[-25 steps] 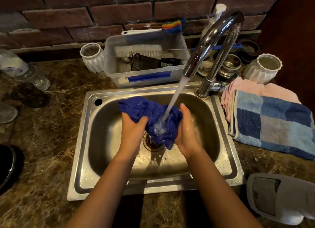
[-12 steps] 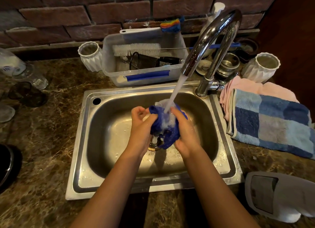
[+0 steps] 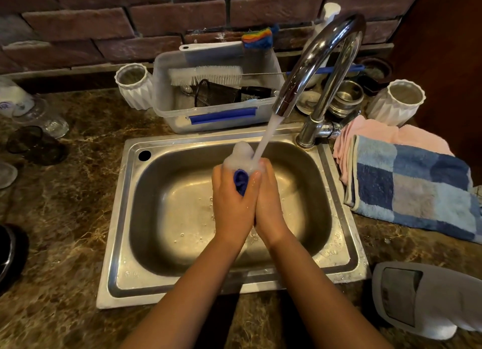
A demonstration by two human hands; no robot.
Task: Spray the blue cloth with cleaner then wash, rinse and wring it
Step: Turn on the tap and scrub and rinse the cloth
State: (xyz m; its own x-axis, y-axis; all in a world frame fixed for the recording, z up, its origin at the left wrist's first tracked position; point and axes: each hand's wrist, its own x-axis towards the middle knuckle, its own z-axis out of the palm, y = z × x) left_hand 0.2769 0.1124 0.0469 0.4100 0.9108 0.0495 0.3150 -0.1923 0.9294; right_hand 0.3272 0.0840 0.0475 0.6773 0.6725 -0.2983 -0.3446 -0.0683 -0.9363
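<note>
The blue cloth (image 3: pixel 240 179) is bunched into a small wad, and only a sliver of it shows between my palms. My left hand (image 3: pixel 232 202) and my right hand (image 3: pixel 268 200) are pressed together around it, over the middle of the steel sink (image 3: pixel 130 218). Water streams from the chrome tap (image 3: pixel 313 61) onto the top of the wad, where white foam (image 3: pixel 241 154) bulges above my fingers. Most of the cloth is hidden inside my hands.
Behind the sink stands a clear tub (image 3: pixel 216 114) holding a bottle brush and a strainer, flanked by white ribbed vases (image 3: pixel 134 86) (image 3: pixel 399 100). A blue checked towel (image 3: pixel 409 189) lies on a pink cloth at right. A grey spray bottle (image 3: pixel 422 299) lies at front right.
The cloth went from spread open between my hands to squeezed into a tight wad. My hands closed together and rose under the stream, and foam has built up on top.
</note>
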